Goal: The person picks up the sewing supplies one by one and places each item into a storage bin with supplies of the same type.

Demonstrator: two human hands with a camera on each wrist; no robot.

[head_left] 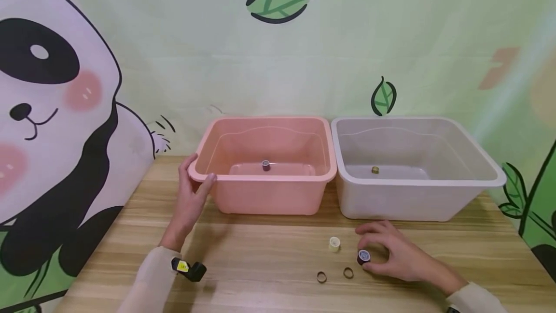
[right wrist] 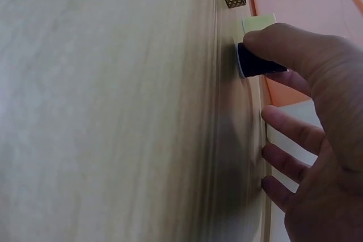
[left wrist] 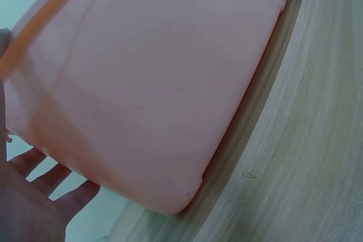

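Observation:
My left hand [head_left: 191, 202] grips the front left corner of a pink plastic tub [head_left: 269, 197], thumb at the front rim and fingers along the side. In the left wrist view the fingers of this hand lie against the tub's outer wall. My right hand [head_left: 401, 255] pinches a small dark cylinder [head_left: 364, 256] with a pale end face between thumb and index finger, low over the wooden table. Its other fingers are spread. Near it are a cream cylinder [head_left: 334, 244] and two thin dark rings, one left [head_left: 321, 277] and one right [head_left: 348, 273].
A light grey tub [head_left: 417, 202] stands right beside the pink one, with a small gold-coloured piece [head_left: 375, 170] inside. Another small dark cylinder [head_left: 266, 165] sits in the pink tub. Behind them hangs a green panda-print cloth [head_left: 208, 52]. Everything stands on a wood-grain table [head_left: 260, 264].

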